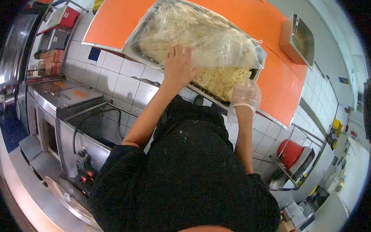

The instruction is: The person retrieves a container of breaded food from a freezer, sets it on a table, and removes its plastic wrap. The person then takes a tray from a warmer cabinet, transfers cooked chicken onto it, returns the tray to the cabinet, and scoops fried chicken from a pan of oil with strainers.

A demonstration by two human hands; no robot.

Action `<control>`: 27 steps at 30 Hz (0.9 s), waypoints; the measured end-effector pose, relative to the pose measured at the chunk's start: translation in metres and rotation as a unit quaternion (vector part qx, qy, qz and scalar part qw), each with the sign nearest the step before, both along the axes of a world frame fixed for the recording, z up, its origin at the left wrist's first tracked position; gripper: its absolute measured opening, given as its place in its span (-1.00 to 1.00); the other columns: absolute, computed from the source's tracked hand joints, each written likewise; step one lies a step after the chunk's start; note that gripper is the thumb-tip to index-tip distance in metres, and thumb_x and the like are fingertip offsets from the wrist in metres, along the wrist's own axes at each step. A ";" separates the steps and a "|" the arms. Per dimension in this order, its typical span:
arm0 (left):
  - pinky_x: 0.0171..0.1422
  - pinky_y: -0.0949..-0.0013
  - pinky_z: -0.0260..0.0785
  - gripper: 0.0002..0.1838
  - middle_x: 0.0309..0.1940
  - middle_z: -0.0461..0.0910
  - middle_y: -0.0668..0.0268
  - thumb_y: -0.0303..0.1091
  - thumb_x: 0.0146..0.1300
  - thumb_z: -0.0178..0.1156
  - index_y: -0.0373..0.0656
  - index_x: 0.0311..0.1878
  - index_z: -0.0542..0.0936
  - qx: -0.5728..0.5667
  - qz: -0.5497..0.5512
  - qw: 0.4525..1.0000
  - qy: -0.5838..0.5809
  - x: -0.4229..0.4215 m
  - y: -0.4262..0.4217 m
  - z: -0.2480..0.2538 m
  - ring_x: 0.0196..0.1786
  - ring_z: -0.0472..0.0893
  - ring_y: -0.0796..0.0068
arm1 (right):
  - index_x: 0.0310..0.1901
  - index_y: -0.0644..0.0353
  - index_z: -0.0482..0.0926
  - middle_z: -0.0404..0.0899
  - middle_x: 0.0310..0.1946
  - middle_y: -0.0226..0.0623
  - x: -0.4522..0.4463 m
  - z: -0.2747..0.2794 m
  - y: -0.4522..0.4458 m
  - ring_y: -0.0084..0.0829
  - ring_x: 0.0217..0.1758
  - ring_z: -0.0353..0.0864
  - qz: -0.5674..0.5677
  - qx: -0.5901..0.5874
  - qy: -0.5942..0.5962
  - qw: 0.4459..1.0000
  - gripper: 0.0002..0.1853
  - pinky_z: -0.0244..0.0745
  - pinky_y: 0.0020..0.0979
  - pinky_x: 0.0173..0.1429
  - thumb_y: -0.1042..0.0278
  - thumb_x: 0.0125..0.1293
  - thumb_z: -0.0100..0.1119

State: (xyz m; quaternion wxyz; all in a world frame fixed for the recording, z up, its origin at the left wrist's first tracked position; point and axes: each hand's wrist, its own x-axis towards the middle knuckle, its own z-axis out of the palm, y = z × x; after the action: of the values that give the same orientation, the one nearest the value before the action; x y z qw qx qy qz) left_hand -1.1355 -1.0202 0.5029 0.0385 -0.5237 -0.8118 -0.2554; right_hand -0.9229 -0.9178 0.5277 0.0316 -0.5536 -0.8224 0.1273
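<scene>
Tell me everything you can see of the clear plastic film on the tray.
The plastic film is a thin, transparent sheet, wrinkled and glossy. It lies over most of the metal tray on the orange tabletop, covering much of the pale yellow, crumbly food. Its near edge stops short toward the right, leaving some food bare. The left hand touches it near that edge; whether it pinches it is unclear.
</scene>
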 end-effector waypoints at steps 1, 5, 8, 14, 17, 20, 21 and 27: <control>0.13 0.06 0.29 -0.47 -0.02 0.40 0.08 -0.25 -0.01 0.35 -0.21 0.04 0.47 -0.040 0.003 0.999 0.027 -0.008 0.001 -0.008 0.11 0.41 0.06 | -0.12 0.14 0.60 0.60 -0.19 -0.03 -0.009 0.001 -0.002 -0.01 -0.15 0.60 0.018 0.015 0.026 0.999 -0.68 0.52 -0.13 -0.02 0.11 0.18 0.18; 0.06 0.08 0.32 -0.62 -0.16 0.49 0.15 -0.37 -0.02 0.25 -0.17 -0.07 0.51 -0.130 -0.032 0.991 0.020 -0.035 0.005 -0.013 -0.01 0.51 0.13 | -0.26 0.22 0.56 0.58 -0.25 -0.07 -0.063 -0.014 -0.016 -0.08 -0.14 0.58 0.182 0.065 0.027 0.981 -0.82 0.49 -0.13 -0.03 0.35 0.12 0.13; -0.04 0.15 0.36 -0.75 -0.30 0.53 0.23 -0.42 -0.03 0.18 -0.13 -0.21 0.53 -0.031 -0.081 0.996 -0.004 -0.052 0.010 -0.011 -0.15 0.57 0.18 | -0.11 0.12 0.61 0.62 -0.21 -0.15 -0.093 -0.028 -0.017 -0.12 -0.10 0.60 0.288 0.080 0.038 0.953 -0.73 0.50 -0.18 0.02 0.35 0.15 0.08; -0.23 0.15 0.49 -0.76 -0.36 0.50 0.25 -0.37 -0.09 0.27 -0.08 -0.30 0.48 0.043 -0.175 0.984 0.006 -0.070 0.009 0.004 -0.25 0.60 0.15 | 0.18 0.08 0.46 0.47 0.16 -0.11 -0.137 -0.099 0.003 -0.11 0.28 0.41 0.332 0.152 -0.003 0.931 -0.55 0.30 -0.05 0.32 0.23 0.24 0.08; -0.23 0.18 0.49 -0.76 -0.40 0.47 0.29 -0.37 -0.14 0.27 -0.06 -0.34 0.48 0.078 -0.194 0.978 0.007 -0.070 0.007 0.007 -0.24 0.59 0.22 | 0.21 0.06 0.45 0.45 0.21 -0.13 -0.134 -0.198 0.045 -0.07 0.30 0.38 0.347 0.143 0.005 0.927 -0.53 0.25 -0.05 0.37 0.15 0.28 0.06; -0.24 0.20 0.48 -0.78 -0.40 0.47 0.31 -0.37 -0.15 0.28 -0.07 -0.38 0.48 0.099 -0.205 0.974 0.011 -0.071 0.004 0.007 -0.25 0.58 0.26 | 0.17 0.06 0.48 0.48 0.19 -0.16 -0.147 -0.220 0.063 -0.05 0.26 0.41 0.342 0.168 -0.021 0.924 -0.56 0.25 -0.07 0.35 0.12 0.29 0.04; -0.24 0.20 0.48 -0.78 -0.40 0.47 0.31 -0.37 -0.15 0.28 -0.07 -0.38 0.48 0.102 -0.200 0.974 0.014 -0.072 0.004 0.007 -0.25 0.58 0.26 | 0.18 0.05 0.48 0.48 0.19 -0.16 -0.155 -0.215 0.062 -0.05 0.26 0.41 0.336 0.165 -0.028 0.927 -0.56 0.25 -0.07 0.35 0.12 0.29 0.05; -0.27 0.25 0.46 -0.82 -0.42 0.47 0.33 -0.36 -0.13 0.26 -0.06 -0.40 0.49 0.141 -0.215 0.966 0.030 -0.075 0.005 0.006 -0.27 0.59 0.31 | 0.18 0.05 0.47 0.47 0.20 -0.16 -0.185 -0.201 0.056 -0.05 0.27 0.40 0.328 0.159 -0.051 0.930 -0.55 0.26 -0.07 0.35 0.11 0.28 0.06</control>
State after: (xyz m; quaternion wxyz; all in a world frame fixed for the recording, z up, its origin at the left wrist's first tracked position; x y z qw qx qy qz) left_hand -1.2108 -1.0156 0.5086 0.0804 -0.6823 -0.6344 -0.3542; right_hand -1.1082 -0.8616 0.3269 0.0338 -0.2460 -0.9682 -0.0301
